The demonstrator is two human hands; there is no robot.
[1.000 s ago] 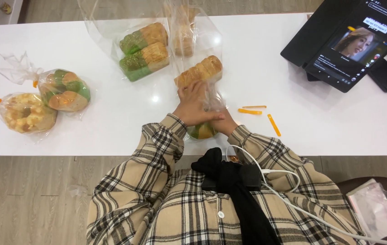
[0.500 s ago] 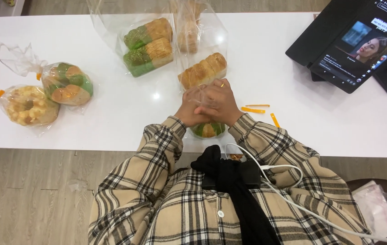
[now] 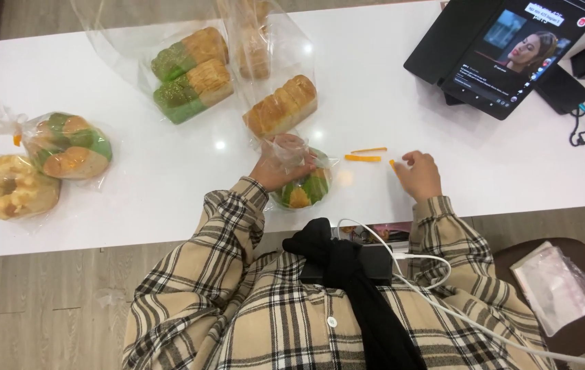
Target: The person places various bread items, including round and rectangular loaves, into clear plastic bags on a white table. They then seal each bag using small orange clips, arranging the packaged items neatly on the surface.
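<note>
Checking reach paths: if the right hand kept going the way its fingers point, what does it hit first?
The right hand points up-left across the white table. It already touches one orange twist tie; the next orange tie lies first in that line, probably, as depth is unclear.

We wear a loose flannel shirt (image 3: 251, 308) in a beige, cream and black plaid, its long sleeves ending in buttoned cuffs at both wrists. A small white button shows on the front placket. A black knitted scarf (image 3: 347, 274) is knotted at our chest, with its tail hanging down the middle of the shirt. A thin white cable (image 3: 443, 301) loops over our right sleeve and runs down across the shirt. Our left hand (image 3: 275, 168) and right hand (image 3: 419, 175) are bare, without rings or gloves.
</note>
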